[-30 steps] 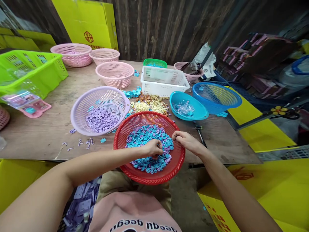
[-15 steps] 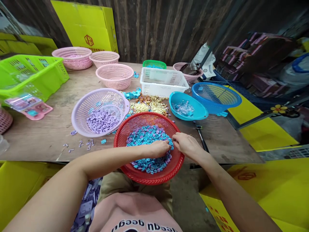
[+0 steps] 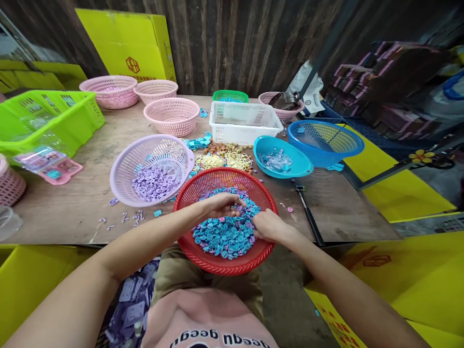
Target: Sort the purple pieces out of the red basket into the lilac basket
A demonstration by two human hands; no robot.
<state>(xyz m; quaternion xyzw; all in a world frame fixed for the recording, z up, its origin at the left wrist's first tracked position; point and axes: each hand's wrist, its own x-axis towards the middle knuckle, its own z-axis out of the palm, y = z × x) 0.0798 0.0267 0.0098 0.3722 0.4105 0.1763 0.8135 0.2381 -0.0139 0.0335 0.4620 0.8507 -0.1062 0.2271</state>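
A red plastic basket rests at the table's front edge, over my lap. Inside lies a heap of small blue button-like pieces, with purple ones mixed in and a pink one among them. Just above the heap, my left hand has its thumb and curled fingers apart; purple pieces show near its fingertips, but I cannot tell whether it touches them. At the basket's right side, my right hand has its fingers closed at the pieces, hiding what they pinch. Left of the red basket, a lilac basket contains purple pieces.
Behind the red basket lie yellow frame-like pieces and brown bits. A turquoise bowl, a blue basket and a white basket stand beyond. A black-handled hammer-like tool lies right; a green crate stands left.
My left hand has lifted from the heap and moved left and away from me, its fingers loosening. My right hand has shifted down and left, uncovering a pink disc on the table.
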